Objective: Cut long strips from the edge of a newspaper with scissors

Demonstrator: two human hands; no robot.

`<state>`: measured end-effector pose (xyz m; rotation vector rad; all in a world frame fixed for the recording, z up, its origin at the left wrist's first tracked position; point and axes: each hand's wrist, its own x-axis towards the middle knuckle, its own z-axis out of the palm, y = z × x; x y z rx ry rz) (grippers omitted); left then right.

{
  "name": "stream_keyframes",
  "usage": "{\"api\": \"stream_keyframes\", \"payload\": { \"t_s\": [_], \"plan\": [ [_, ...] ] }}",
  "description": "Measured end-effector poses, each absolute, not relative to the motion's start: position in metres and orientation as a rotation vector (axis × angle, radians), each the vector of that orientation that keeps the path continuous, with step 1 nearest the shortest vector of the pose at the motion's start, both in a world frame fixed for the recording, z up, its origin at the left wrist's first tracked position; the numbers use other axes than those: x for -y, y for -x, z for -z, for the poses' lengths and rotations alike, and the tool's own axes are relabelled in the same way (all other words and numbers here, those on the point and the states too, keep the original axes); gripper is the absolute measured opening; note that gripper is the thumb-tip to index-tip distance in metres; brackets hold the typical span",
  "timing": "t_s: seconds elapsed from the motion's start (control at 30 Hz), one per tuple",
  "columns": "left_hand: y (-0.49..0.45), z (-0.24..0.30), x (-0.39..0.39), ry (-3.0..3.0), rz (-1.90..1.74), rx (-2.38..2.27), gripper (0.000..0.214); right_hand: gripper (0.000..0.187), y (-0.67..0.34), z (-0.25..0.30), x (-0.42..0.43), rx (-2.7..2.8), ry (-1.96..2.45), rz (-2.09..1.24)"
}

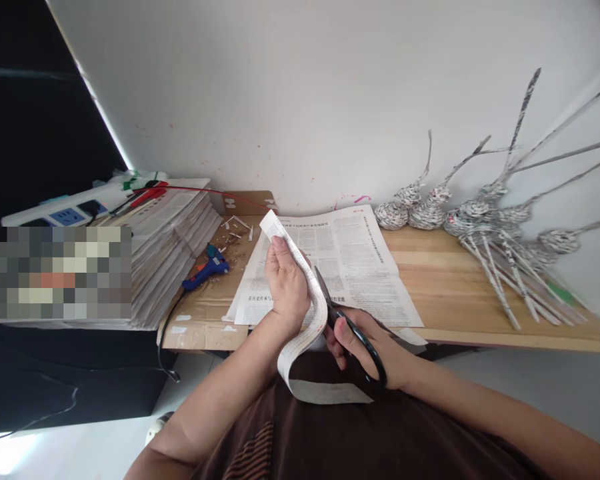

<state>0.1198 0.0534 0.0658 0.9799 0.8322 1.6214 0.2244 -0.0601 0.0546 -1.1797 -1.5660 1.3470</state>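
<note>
My left hand (286, 283) is closed around a long strip of newspaper (300, 347), holding it upright above the table's front edge. The strip's lower end curls down onto my lap. My right hand (363, 347) grips black-handled scissors (353, 327), fingers through the loops. The blades point up and left and touch the strip's right edge just below my left hand. An open newspaper sheet (360, 267) lies flat on the wooden table (455, 280) behind both hands.
A thick stack of newspapers (175, 233) sits at the left, with a power strip (65, 213) and red-handled tools on top. A blue glue gun (207, 272) lies on cardboard. Rolled newspaper rods and coiled paper shapes (480, 213) lean against the wall at right.
</note>
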Motion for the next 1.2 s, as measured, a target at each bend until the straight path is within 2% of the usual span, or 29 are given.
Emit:
{"api": "stream_keyframes", "payload": {
  "t_s": [0.3,0.67,0.93,1.2],
  "plan": [
    [-0.119,-0.061,-0.057,-1.012,-1.625,-0.870,0.050,0.066,-0.218,-0.049,0.064,1.343,1.211,-1.475],
    [-0.112,-0.071,-0.060,-0.861,-1.629,-0.734,0.055,0.054,-0.231,-0.043,0.062,1.329,1.318,-1.518],
    [-0.117,-0.067,-0.061,-0.952,-1.653,-0.776,0.050,0.056,-0.230,-0.050,0.060,1.631,1.205,-1.346],
    [-0.121,-0.060,-0.053,-1.022,-1.617,-0.867,0.049,0.061,-0.223,-0.049,0.057,1.584,1.159,-1.336]
  ]
}}
